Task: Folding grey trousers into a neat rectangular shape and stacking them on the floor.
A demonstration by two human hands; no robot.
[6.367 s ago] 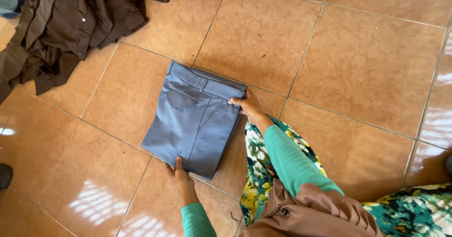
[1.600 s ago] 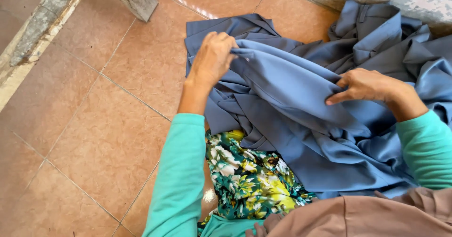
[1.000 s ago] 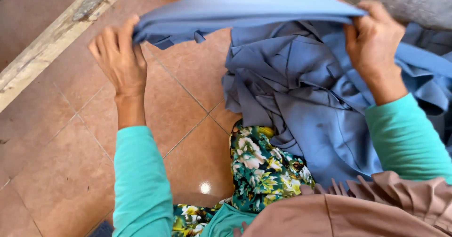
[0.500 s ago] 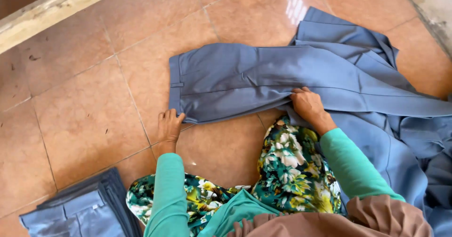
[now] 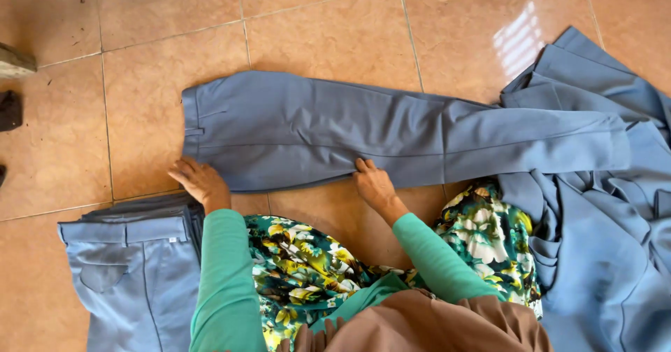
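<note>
Blue-grey cloth trousers (image 5: 391, 139) laid flat on tan floor tiles (image 5: 328, 30); left hand (image 5: 199, 181) and right hand (image 5: 374, 184), fingers spread, press their near edge; best smoothed outward, seams aligned

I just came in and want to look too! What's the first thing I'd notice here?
The long blue trousers laid flat across the orange tiled floor. The left hand rests at their waist end, the right hand on their near edge. Folded blue trousers lie lower left; a blue cloth heap lies right.
</note>
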